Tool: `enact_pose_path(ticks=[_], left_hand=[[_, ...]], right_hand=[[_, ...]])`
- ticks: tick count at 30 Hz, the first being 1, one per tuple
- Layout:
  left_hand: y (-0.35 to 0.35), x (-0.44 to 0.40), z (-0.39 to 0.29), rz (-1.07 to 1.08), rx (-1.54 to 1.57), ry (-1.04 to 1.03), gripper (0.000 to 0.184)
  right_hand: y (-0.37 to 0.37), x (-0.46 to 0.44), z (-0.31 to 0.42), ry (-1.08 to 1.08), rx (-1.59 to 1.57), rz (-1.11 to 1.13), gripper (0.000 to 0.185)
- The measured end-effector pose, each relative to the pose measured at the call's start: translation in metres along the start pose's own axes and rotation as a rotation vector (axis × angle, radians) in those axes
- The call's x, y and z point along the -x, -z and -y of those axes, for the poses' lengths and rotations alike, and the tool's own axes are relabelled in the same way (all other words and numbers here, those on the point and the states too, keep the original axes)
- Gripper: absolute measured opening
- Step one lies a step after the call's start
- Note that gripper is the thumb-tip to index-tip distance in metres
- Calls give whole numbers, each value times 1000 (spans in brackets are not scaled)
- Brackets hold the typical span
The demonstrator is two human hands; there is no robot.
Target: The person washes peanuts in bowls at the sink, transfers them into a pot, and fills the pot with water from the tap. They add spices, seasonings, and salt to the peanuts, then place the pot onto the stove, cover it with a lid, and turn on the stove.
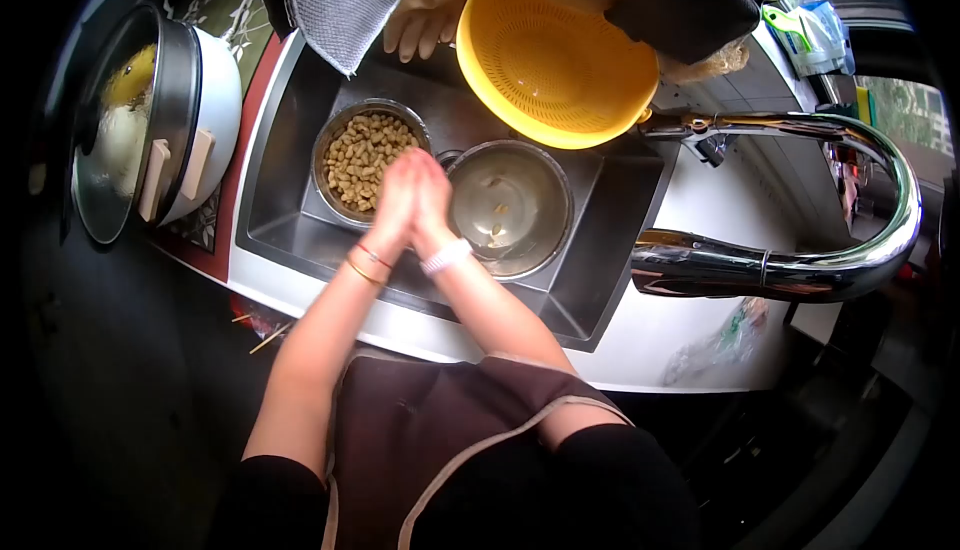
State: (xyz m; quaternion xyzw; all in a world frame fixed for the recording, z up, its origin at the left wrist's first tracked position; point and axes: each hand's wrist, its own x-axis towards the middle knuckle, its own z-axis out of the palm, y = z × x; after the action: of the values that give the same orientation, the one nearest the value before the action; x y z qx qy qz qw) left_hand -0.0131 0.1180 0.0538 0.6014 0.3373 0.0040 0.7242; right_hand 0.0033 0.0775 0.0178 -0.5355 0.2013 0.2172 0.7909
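Observation:
My left hand (399,190) and my right hand (432,193) are pressed side by side, fingers together and curled away from me. They are over the gap between two metal bowls in the sink. Whatever lies inside the cupped hands is hidden from this angle. Under and beyond my left hand, a steel bowl (326,176) is full of peanuts in their shells (362,155). To the right of my right hand, a second steel bowl (556,212) contains cloudy water with a few peanuts (497,234) in it.
A yellow colander (560,60) sits at the sink's (590,280) back edge, beside rubber gloves (418,32) and a grey cloth (335,0). The chrome faucet (880,215) arches at right. A lidded pot (212,125) stands left. A plastic bag (722,345) lies on the right counter.

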Motion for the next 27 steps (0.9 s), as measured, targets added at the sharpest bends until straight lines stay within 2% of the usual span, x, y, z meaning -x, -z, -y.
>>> enact_pose_path(ticks=[1,3,4,5,6,7,9,11,12,14,15,16,17,18,20,22,23,27], left_hand=[[14,-9,-9,-56,31,4,37],[53,-46,6,8,-72,61,45],[69,-63,28,-49,-262,20,48],[79,-76,44,-104,-448,-29,52],[83,-75,38,-127,-711,-33,52],[82,-67,30,-124,-707,-27,52],[71,-48,10,-143,-938,-325,49],[47,-37,3,-50,-787,-482,39],[32,-31,3,3,-729,-451,36],[7,-20,3,86,-670,-413,31],[-2,-15,5,120,-669,-401,29],[-9,-6,-1,137,-577,-328,28],[-9,-3,6,145,-606,-357,28],[-8,1,10,156,-584,-331,29],[-1,10,14,170,-561,-315,30],[9,22,14,175,-518,-176,29],[15,28,12,172,-517,-179,29],[31,53,-3,134,-442,-108,26]], right_hand=[[-19,-6,-3,-5,38,10,34],[-35,-23,-20,79,265,46,39],[-30,-21,-2,124,508,102,43],[-18,-34,-19,365,702,1,41],[-8,-27,6,340,768,29,35],[14,-19,41,309,836,57,31],[55,-26,69,187,1092,43,24],[105,-56,61,431,1323,273,22],[121,-66,59,430,1324,276,22],[140,-84,53,628,1605,665,22],[148,-87,42,631,1601,670,22],[157,-85,31,513,1664,677,22],[166,-83,20,391,1724,683,22],[172,-77,14,389,1719,684,22],[186,-62,8,81,1774,718,25],[199,-39,-5,2,1720,559,25],[201,-29,-9,-41,1735,511,24],[204,12,-5,54,1683,438,19]])
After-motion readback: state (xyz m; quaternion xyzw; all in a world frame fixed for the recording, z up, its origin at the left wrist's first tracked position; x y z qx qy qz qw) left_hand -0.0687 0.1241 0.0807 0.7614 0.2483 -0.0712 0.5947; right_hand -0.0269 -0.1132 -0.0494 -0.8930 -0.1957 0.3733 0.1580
